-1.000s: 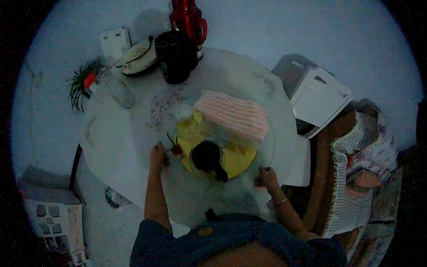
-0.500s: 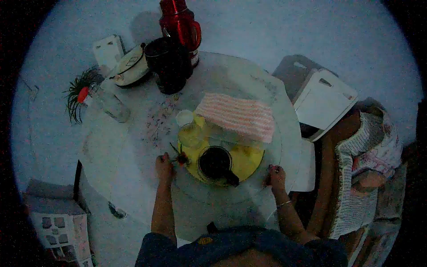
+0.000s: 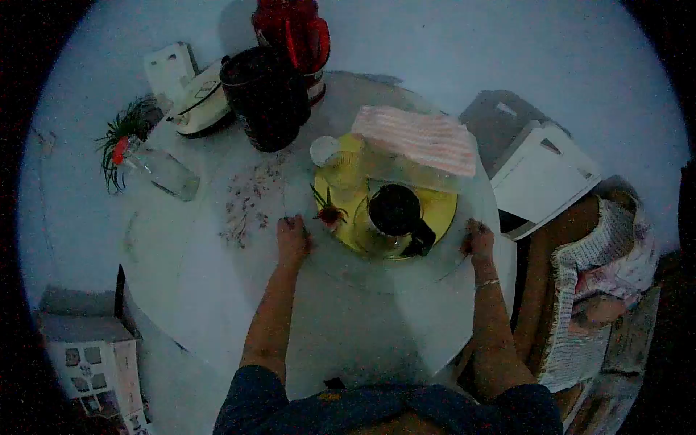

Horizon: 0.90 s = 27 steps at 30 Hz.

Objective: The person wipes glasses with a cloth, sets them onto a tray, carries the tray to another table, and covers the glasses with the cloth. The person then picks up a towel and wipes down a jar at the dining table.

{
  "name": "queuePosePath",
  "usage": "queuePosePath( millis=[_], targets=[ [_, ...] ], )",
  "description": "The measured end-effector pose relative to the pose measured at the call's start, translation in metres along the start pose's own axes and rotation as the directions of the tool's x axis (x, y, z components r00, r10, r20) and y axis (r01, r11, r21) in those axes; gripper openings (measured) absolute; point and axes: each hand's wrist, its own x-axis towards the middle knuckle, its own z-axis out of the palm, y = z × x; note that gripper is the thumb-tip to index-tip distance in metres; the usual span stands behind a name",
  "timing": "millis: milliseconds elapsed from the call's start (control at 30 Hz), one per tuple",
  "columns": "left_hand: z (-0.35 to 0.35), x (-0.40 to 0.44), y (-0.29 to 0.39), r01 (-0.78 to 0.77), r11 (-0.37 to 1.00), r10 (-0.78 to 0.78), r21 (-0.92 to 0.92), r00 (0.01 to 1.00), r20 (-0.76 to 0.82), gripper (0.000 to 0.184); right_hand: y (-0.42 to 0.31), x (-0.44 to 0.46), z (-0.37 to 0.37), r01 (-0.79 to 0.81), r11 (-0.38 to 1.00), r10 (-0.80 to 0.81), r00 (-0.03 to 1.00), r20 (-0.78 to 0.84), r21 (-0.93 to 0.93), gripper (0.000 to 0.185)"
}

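My left hand (image 3: pixel 293 243) is closed at the left rim of a clear round glass tray (image 3: pixel 388 283), whose edge shows only faintly in the dim light. At the opposite rim my right hand (image 3: pixel 478 243) is closed too, a bracelet on its wrist. On the tray lies a round yellow mat (image 3: pixel 444 210), bearing a glass teapot (image 3: pixel 373 239) with a dark lid and black handle. Left of the pot is a small reddish flower with green leaves (image 3: pixel 330 214). Behind stand a clear container (image 3: pixel 395 165), a small white cup (image 3: pixel 323 151) and a pink-and-white striped towel (image 3: pixel 417 138).
A dark canister (image 3: pixel 264 101), a red thermos (image 3: pixel 290 36) and a pale round lidded thing (image 3: pixel 201 101) stand at the table's back left. A clear bottle (image 3: pixel 159 170) lies nearby. White stools (image 3: pixel 544 177) and a chair with a knitted cover (image 3: pixel 583 348) flank the table (image 3: pixel 196 290).
Both my hands and the tray, with the mat, teapot, flower and towel, have moved away from me and to the right. The canister and thermos stay in place.
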Motion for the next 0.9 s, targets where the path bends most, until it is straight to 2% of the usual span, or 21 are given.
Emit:
queuePosePath(
  millis=[33,67,100,133,167,233,267,333,367,433,467,500,533,567,600,633,667,700,800,867,900],
  targets=[
    [0.006,0.006,0.014,0.008,1.0,-0.008,-0.03,1.0,-0.005,0.024,0.005,0.019,-0.004,-0.004,1.0,0.004,1.0,0.003,-0.004,0.026],
    [0.008,0.014,0.05,0.287,0.949,-0.287,-0.131,0.958,0.022,0.024,0.018,0.044,-0.008,0.215,0.962,-0.215,0.976,0.019,-0.169,0.026],
    [0.01,0.02,0.067,0.542,0.812,-0.539,-0.218,0.839,0.077,0.024,-0.009,0.034,0.006,0.09,0.984,-0.092,0.996,-0.002,-0.155,0.029],
    [0.012,0.026,0.049,0.547,0.808,-0.544,-0.22,0.835,0.077,0.024,-0.038,0.021,0.022,-0.036,0.99,0.033,0.999,-0.023,-0.139,0.032],
    [0.014,0.029,0.018,0.174,0.984,-0.172,-0.034,0.984,0.053,0.024,-0.037,0.032,0.022,-0.034,0.989,0.031,0.999,-0.022,-0.143,0.032],
    [0.018,0.039,-0.003,-0.232,0.961,0.218,0.149,0.97,0.104,0.023,-0.052,0.038,0.034,0.06,0.994,-0.053,0.995,0.086,-0.087,0.035],
    [0.019,0.046,-0.01,-0.234,0.959,0.216,0.163,0.969,0.117,0.024,-0.069,0.026,0.049,-0.001,0.996,-0.008,0.995,-0.1,-0.091,0.036],
    [0.024,0.063,-0.022,-0.226,0.958,0.204,0.178,0.97,0.132,0.025,-0.064,0.05,0.045,-0.009,0.993,0.002,0.998,-0.057,-0.118,0.036],
    [0.026,0.071,-0.028,-0.275,0.935,0.262,0.225,0.961,0.087,0.026,-0.061,0.061,0.042,-0.01,0.99,0.008,1.0,-0.017,-0.138,0.036],
    [0.029,0.08,-0.01,-0.312,0.91,0.311,0.272,0.949,0.049,0.027,-0.063,0.071,0.045,0.011,0.984,-0.018,0.999,-0.039,-0.179,0.036],
    [0.027,0.082,0.042,0.14,0.987,-0.143,0.073,0.989,0.026,0.028,-0.066,0.074,0.046,0.038,0.976,-0.052,0.997,-0.06,-0.214,0.036],
    [0.026,0.087,0.068,0.568,0.814,-0.561,-0.119,0.823,0.093,0.03,-0.063,0.081,0.047,0.034,0.975,-0.049,0.997,-0.062,-0.219,0.036],
    [0.025,0.098,0.035,0.57,0.813,-0.563,-0.116,0.821,0.093,0.03,-0.062,0.089,0.048,0.074,0.969,-0.084,0.996,-0.034,-0.234,0.034],
    [0.024,0.11,-0.029,0.059,0.972,-0.06,0.229,0.998,-0.002,0.03,-0.06,0.093,0.049,0.116,0.961,-0.121,0.993,-0.004,-0.251,0.033],
    [0.024,0.11,-0.031,-0.21,0.894,0.207,0.396,0.977,0.05,0.03,-0.064,0.087,0.052,0.114,0.961,-0.118,0.993,-0.003,-0.252,0.033],
    [0.024,0.11,-0.032,-0.433,0.714,0.459,0.55,0.883,0.098,0.03,-0.073,0.079,0.053,0.08,0.983,-0.079,0.997,0.011,-0.165,0.032],
    [0.023,0.108,0.024,0.001,0.971,0.002,0.239,1.0,-0.013,0.031,-0.078,0.073,0.057,0.043,0.996,-0.041,0.999,0.023,-0.081,0.031],
    [0.022,0.106,0.055,0.466,0.877,-0.464,-0.115,0.885,0.047,0.031,-0.077,0.072,0.059,0.042,0.996,-0.041,0.999,0.023,-0.08,0.031],
    [0.024,0.117,0.043,0.451,0.879,-0.457,-0.156,0.889,-0.005,0.033,-0.074,0.072,0.065,0.124,0.974,-0.122,0.992,0.02,-0.19,0.03],
    [0.022,0.121,0.044,0.474,0.858,-0.479,-0.197,0.877,0.025,0.033,-0.078,0.069,0.069,-0.012,0.977,0.011,1.0,-0.007,-0.211,0.029],
    [0.021,0.122,0.048,0.496,0.836,-0.499,-0.236,0.865,0.052,0.032,-0.079,0.067,0.07,-0.007,0.979,0.006,1.0,-0.002,-0.206,0.029]
  ],
)
